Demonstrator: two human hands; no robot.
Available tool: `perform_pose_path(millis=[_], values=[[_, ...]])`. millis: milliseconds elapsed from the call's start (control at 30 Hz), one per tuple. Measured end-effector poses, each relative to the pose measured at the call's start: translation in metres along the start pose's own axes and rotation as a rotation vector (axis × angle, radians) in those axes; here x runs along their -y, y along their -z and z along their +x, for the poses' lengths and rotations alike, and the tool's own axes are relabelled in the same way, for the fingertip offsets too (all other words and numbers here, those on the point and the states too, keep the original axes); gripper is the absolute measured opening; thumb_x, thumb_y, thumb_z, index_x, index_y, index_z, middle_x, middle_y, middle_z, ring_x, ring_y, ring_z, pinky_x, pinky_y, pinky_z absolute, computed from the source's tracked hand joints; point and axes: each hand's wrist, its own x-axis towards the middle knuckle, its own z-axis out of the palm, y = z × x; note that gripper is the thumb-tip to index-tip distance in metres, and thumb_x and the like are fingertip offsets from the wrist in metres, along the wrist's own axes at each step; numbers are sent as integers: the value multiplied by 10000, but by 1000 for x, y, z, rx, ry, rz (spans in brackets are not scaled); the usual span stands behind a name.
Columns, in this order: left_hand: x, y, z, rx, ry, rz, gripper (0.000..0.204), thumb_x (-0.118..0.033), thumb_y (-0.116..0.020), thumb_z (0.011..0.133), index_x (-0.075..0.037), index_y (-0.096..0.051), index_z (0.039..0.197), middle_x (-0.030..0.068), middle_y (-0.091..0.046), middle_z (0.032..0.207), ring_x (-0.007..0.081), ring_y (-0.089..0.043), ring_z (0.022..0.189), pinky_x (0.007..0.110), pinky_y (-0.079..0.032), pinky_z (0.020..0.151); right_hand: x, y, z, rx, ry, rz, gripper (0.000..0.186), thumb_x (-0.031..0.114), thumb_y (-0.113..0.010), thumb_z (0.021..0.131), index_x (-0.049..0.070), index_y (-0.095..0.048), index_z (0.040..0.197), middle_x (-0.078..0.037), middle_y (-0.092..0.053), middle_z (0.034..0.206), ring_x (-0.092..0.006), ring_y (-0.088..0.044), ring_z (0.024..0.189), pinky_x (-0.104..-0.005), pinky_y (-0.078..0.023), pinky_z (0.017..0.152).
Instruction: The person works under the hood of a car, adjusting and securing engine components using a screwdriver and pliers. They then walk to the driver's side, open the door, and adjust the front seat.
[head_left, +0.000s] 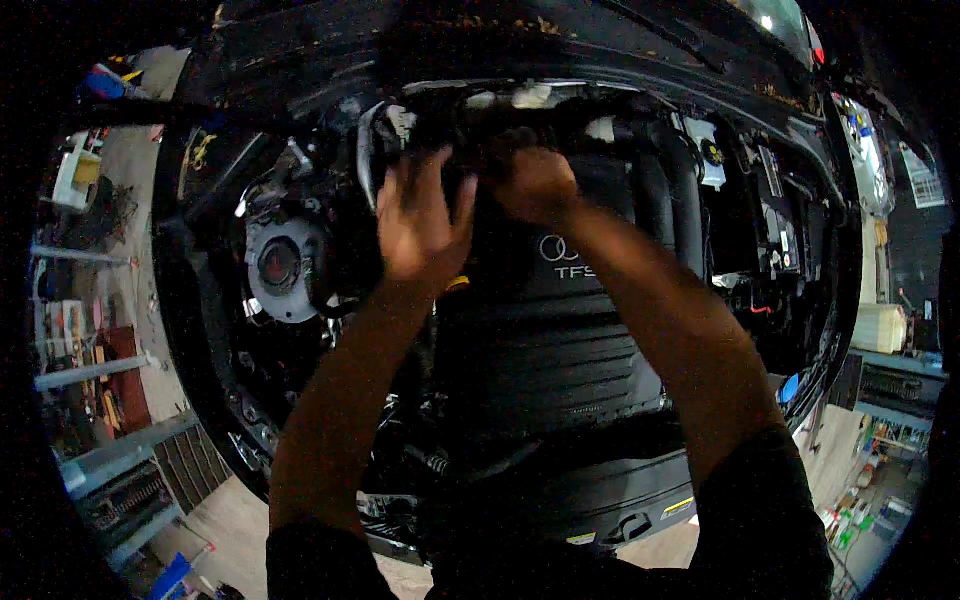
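In the head view, the black engine cover point(535, 345) lies in the middle of the open front of the car point(190, 325), and it serves here as the landmark. The right hand point(538, 185) is at the far left corner of the cover, and its forearm point(665, 285) crosses above the cover's right part. The fingers of this hand seem curled inward, but their tips are lost in shadow, so one cannot tell whether they are clamped on something. The left hand point(425, 220) is just left of the cover, blurred, with its fingers spread apart; it seems to hold nothing, though whether it touches any part below cannot be told.

Near the cover's left edge there is a small yellow piece point(457, 284). Farther left of the cover stands a round grey part point(285, 265) with a dark centre. Right of the cover's far end is a small white tank point(708, 155).

The cover looks like moulded plastic: probably light for its width, rather stiff, perhaps slippery if oily, and its thin edges could crack under a hard twist. Both hands under opposite edges would probably be the safest hold, not the ribbed middle.
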Motion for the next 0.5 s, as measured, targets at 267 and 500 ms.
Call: perform_pose_path(millis=[267, 500], values=[[-34, 219, -231, 434, 255, 49, 486, -184, -734, 850, -45, -591, 1293, 187, -572, 1316, 409, -531, 1189, 547, -424, 1002, 58, 31, 11, 245, 489, 97, 909, 453, -834, 719, 188, -455, 1501, -222, -629, 1329, -407, -562, 1276, -487, -463, 1065], [-20, 249, -352, 600, 481, 302, 529, -274, -727, 867, -57, -548, 1316, 193, -507, 1372, 412, -495, 1248, 617, -359, 1084, 53, 28, 11, 231, 439, -1, 945, 342, -882, 692, 176, -442, 1511, -203, -588, 1394, -393, -577, 1263, -462, -473, 1059]])
